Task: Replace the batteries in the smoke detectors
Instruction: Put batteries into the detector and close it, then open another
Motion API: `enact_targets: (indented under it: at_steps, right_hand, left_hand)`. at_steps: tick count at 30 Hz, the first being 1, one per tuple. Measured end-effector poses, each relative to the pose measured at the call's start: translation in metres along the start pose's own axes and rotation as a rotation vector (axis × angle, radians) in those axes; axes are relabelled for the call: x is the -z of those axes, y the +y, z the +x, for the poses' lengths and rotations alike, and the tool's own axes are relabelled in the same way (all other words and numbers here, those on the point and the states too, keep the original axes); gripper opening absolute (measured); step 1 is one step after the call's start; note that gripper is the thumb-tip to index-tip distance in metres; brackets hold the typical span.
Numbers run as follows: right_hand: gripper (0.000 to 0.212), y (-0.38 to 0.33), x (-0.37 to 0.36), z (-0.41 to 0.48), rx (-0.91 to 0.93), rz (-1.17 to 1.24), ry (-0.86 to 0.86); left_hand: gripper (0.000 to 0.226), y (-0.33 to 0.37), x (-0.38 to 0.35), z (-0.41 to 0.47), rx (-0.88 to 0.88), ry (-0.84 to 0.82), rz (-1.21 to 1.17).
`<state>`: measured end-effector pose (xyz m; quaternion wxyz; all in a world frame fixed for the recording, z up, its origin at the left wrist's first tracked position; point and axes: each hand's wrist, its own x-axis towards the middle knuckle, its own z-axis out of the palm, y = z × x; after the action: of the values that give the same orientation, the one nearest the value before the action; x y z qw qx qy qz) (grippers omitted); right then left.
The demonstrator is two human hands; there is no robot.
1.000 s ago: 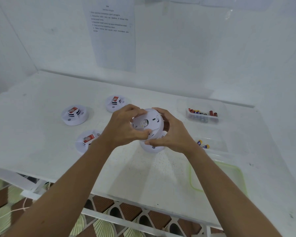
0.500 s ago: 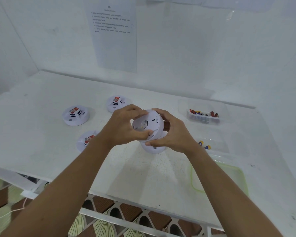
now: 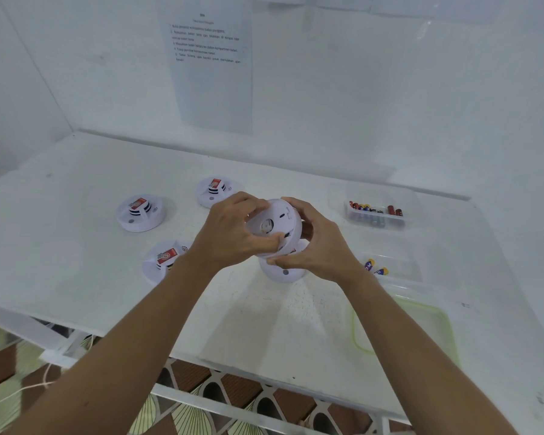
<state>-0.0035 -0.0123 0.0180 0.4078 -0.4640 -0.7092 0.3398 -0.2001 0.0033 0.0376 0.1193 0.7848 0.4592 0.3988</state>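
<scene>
A round white smoke detector point(image 3: 277, 224) is held above the table with its underside tilted toward me. My left hand point(image 3: 233, 237) grips its left rim, thumb across the lower edge. My right hand point(image 3: 318, 243) grips the right rim from behind and below. Directly beneath lies another white detector point(image 3: 283, 273), partly hidden by my hands. Three more detectors with red labels rest on the table: one far left point(image 3: 140, 211), one at the back point(image 3: 215, 191), one close to my left forearm point(image 3: 162, 260).
A clear tray of several batteries point(image 3: 376, 211) stands at the back right. Two loose batteries point(image 3: 376, 267) lie in a clear container nearer me. A green-rimmed lid or tray point(image 3: 443, 318) lies front right. The table's front edge point(image 3: 264, 381) runs below my arms.
The held detector has turned a little between my hands, and my left thumb has shifted along its lower edge. Both hands stay in about the same place.
</scene>
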Motion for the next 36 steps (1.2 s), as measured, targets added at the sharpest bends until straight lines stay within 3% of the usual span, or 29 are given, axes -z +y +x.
enact_targets:
  at_steps: [12, 22, 36]
  right_hand:
    - [0.092, 0.000, 0.009, -0.007, -0.033, 0.011, -0.070]
    - [0.094, 0.000, -0.003, -0.018, -0.052, 0.068, -0.016]
    - [0.092, -0.008, -0.023, -0.039, -0.097, 0.116, 0.006]
  left_hand:
    - [0.070, -0.007, 0.013, -0.003, 0.000, -0.225, -0.099]
    - [0.065, -0.002, 0.011, -0.010, 0.114, -0.200, -0.179]
    - [0.061, -0.008, 0.024, -0.028, 0.122, -0.262, -0.228]
